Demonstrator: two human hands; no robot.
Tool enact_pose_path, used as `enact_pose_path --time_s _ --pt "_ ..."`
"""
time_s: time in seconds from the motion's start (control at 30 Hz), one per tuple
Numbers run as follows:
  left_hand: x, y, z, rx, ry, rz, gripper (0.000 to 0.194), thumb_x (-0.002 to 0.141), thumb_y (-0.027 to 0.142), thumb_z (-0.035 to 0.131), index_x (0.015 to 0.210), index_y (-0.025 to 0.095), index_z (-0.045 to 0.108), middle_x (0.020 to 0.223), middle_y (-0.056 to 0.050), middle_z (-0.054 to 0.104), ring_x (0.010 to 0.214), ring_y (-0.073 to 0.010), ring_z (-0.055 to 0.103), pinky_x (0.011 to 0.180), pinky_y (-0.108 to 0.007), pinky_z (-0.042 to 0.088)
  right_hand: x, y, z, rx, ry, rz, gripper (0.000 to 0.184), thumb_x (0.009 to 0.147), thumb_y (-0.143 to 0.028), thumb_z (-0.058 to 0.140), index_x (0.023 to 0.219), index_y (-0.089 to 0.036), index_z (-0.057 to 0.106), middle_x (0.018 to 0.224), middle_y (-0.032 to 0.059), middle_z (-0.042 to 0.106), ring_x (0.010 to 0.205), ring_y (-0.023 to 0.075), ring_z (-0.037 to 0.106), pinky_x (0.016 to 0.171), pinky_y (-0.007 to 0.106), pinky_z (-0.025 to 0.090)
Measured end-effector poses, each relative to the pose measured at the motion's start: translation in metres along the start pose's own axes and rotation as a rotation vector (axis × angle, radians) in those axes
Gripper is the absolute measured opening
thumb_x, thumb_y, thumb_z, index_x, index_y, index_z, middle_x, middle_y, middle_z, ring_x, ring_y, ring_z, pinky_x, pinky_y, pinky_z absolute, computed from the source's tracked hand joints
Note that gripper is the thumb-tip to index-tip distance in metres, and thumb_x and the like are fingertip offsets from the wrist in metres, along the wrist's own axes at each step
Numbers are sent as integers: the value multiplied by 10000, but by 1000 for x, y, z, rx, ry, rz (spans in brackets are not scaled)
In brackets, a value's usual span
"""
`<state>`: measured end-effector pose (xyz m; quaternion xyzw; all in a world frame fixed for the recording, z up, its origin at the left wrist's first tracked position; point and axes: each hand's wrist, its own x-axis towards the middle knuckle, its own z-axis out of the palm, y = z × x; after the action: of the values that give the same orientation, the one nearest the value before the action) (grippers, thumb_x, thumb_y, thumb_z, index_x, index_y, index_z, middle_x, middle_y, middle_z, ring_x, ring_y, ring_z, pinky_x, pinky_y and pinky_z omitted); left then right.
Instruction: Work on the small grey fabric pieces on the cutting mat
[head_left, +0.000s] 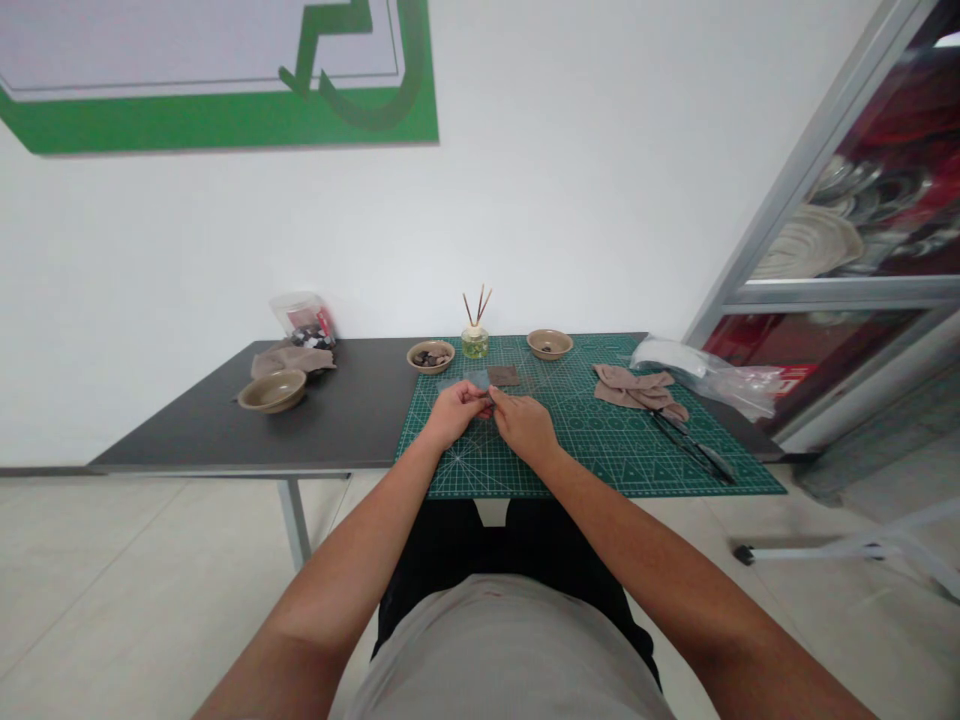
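Observation:
My left hand [454, 412] and my right hand [526, 428] meet over the green cutting mat [585, 460], fingertips nearly touching. Both are closed in a pinch around something small and dark, mostly hidden by the fingers; its kind cannot be made out. Just beyond my fingers lie a thin blue-grey piece [475, 379] and a brown square piece [504, 376], flat on the mat. A bowl of dark and pinkish stones [431, 368] sits behind my left hand. Behind my right hand is a second bowl [550, 352] with a few small dark bits in it.
A glass bottle with sticks [475, 343] stands between the bowls. At right are a crumpled brown cloth [634, 387], a long black item [694, 447] and clear plastic wrapping [712, 375]. On the left table lie another bowl [274, 394], a cloth [292, 360] and a clear bag [306, 318].

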<state>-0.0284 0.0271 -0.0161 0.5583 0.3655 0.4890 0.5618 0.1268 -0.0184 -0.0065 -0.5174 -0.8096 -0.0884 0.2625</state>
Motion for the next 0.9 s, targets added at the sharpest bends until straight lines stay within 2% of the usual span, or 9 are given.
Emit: enact_pose_path --time_s 0.67,0.9 --pt "-2 4 0 28 -10 10 306 634 302 781 757 158 541 623 29 658 553 -118 636 596 -255 525 0 -1 -3 19 -4 -9 402 929 -157 434 1301 -149 587 1164 117 703 1001 202 673 879 318 460" --pt "-3 7 0 -19 2 -2 321 640 334 787 798 159 569 651 14 665 616 -132 639 639 -279 534 0 2 1 50 42 81 365 925 -172 436 1233 -164 634 1070 112 732 935 220 681 860 352 457"
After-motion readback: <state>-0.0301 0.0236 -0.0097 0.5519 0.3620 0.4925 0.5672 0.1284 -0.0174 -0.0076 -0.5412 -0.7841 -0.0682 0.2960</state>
